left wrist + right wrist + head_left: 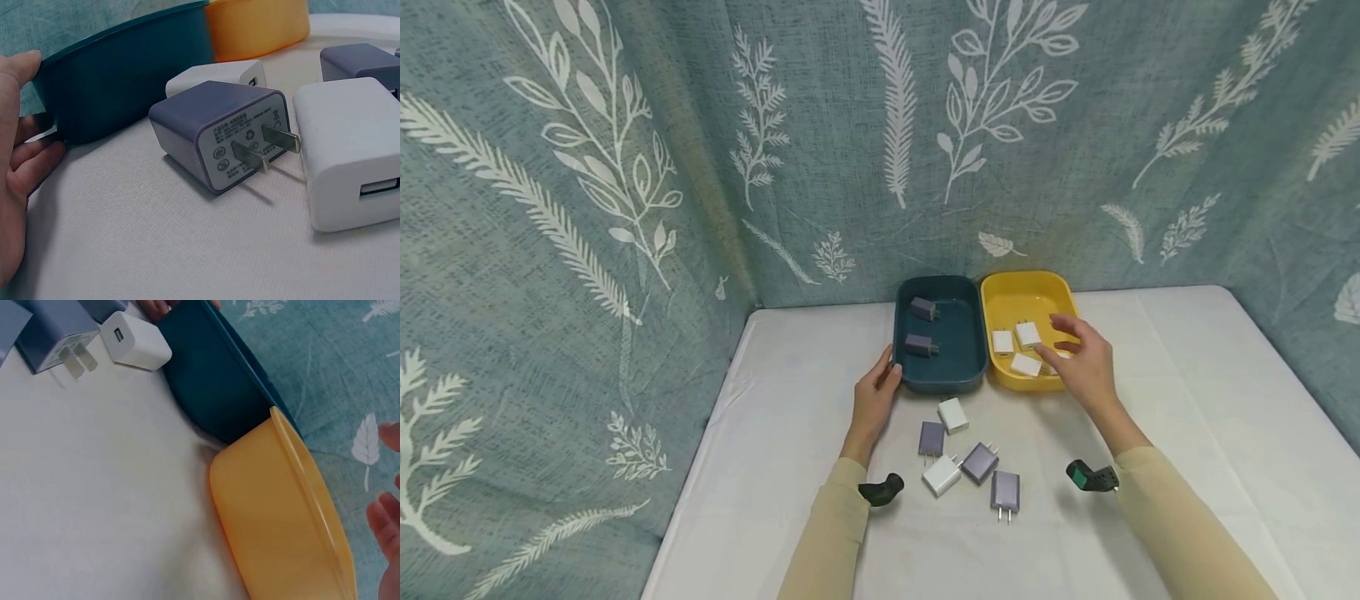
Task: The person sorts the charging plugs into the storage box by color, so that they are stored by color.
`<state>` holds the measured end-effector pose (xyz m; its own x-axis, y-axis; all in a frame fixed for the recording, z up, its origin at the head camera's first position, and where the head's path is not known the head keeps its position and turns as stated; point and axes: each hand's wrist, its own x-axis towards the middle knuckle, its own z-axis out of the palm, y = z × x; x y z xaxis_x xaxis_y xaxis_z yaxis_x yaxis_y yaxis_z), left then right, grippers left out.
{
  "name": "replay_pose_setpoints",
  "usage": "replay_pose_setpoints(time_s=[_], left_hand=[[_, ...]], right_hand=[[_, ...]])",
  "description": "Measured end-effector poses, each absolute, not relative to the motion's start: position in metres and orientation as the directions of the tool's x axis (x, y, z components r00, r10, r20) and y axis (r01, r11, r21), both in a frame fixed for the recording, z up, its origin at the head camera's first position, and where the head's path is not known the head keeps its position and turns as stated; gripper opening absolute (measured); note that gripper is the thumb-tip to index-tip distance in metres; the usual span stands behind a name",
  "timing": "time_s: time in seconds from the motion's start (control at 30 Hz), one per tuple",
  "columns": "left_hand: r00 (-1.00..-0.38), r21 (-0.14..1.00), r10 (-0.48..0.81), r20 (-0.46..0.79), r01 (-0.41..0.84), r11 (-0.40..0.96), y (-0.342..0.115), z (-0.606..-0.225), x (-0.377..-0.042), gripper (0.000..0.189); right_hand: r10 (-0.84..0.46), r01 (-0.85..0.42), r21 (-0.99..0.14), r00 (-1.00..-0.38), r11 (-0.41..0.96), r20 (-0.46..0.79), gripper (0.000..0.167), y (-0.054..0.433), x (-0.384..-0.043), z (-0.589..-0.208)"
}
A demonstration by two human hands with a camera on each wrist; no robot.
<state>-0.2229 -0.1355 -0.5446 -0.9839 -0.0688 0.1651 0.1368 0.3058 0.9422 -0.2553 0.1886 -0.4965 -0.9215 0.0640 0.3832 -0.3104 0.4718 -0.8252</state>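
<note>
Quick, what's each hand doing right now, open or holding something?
Left hand: closed, holding the teal tray by its side.
Right hand: open over the yellow tray, fingers apart, holding nothing.

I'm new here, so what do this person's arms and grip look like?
Pale beige sleeves cover both arms. Left grip and right grip are bare hands without gloves. A small black device sits beside each cuff; the right one shows green.

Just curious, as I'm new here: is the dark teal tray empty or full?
Neither: the dark teal tray is partly filled. Two purple chargers lie inside in the head view, with bare space beside them.
</note>
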Motion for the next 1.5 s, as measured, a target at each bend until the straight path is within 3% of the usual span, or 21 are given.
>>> replay_pose_setpoints(time_s=[0.43,0.87,1.5], left_hand=[[-0.984,0.941,-0.063,0.164,0.137,0.31,-0.134,-0.533,-0.217,0.05],[-0.988,0.944,-0.057,0.146,0.122,0.307,-0.133,-0.532,-0.217,0.05],[-0.986,0.952,-0.058,0.157,0.135,0.276,-0.133,-0.532,-0.217,0.049]], right_hand=[[-0.044,-0.38,-0.806,-0.913,0.454,0.406,0.048,0.19,-0.231,-0.509],[-0.101,-0.446,-0.827,-0.892,0.341,0.44,0.043,0.188,-0.214,-0.521],[-0.254,-0.475,-0.777,-0.879,0.413,0.403,0.046,0.184,-0.191,-0.542]])
